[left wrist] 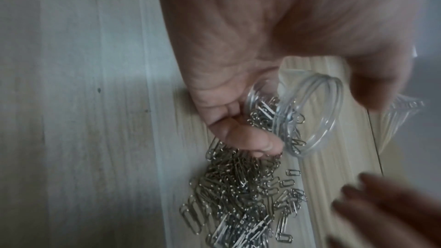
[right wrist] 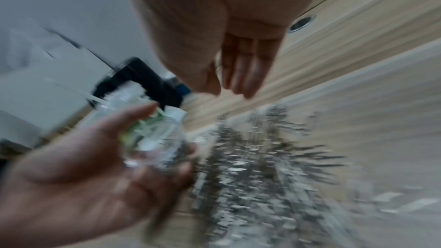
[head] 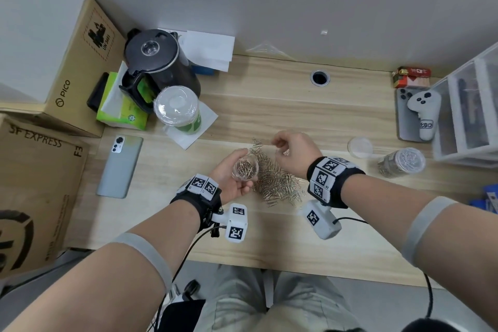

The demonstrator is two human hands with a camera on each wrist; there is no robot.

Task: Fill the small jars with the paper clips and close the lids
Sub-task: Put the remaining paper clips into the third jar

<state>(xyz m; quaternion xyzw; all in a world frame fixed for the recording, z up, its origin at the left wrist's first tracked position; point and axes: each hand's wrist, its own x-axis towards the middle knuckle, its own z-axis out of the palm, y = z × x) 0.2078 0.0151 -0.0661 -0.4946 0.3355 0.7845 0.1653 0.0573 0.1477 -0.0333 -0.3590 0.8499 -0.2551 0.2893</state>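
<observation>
Clear plastic forms the small jar [head: 245,167] that your left hand [head: 231,178] cradles, fingers and thumb curled round its wall, mouth tilted toward your right hand; a few paper clips lie inside it. In the left wrist view the same jar [left wrist: 307,114] leans over the clip pile [left wrist: 238,205], its rim just above the heap. Your right hand [head: 293,152] hovers over the far end of the pile, fingers loosely curled; something small and metallic shows at its palm side, but whether it is pinched cannot be told, and the right wrist view is too blurred to settle it. The pile of paper clips [head: 277,183] lies on the wooden desk [head: 269,105] between your hands, nearer the front edge than the back. Toward the right edge stand a filled jar [head: 403,163] without a lid and, just beside it, a loose lid [head: 359,147]. Toward the left edge lies a phone [head: 120,166]; a kettle [head: 159,67] and a lidded cup [head: 179,109] occupy the back-left corner.
</observation>
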